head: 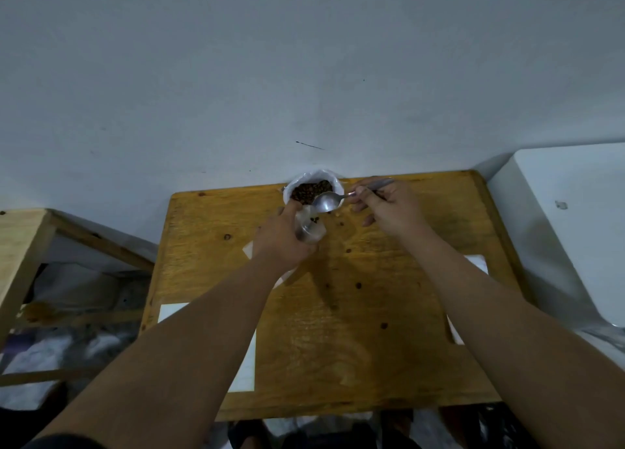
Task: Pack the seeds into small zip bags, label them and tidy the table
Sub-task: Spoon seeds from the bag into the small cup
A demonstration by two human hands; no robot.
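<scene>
Head view, upper centre of the frame. The small zip bag [310, 228] is held in the left hand [282, 242], whose grip is curled around its lower part. The film is judged thin, limp and slippery, so it is best taken near the mouth, which must be kept spread. The spoon [326, 202] is pinched by its handle in the grip of the right hand [389, 208]. Its bowl is poised between the zip bag and the seeds [311, 189], which are heaped in an open white sack [338, 186] at the far edge of the bench [372, 313]. The seeds are judged light, hard and apt to roll: strays [358, 285] are scattered over the wood. White sheets [243, 364] lie towards the lower left.
</scene>
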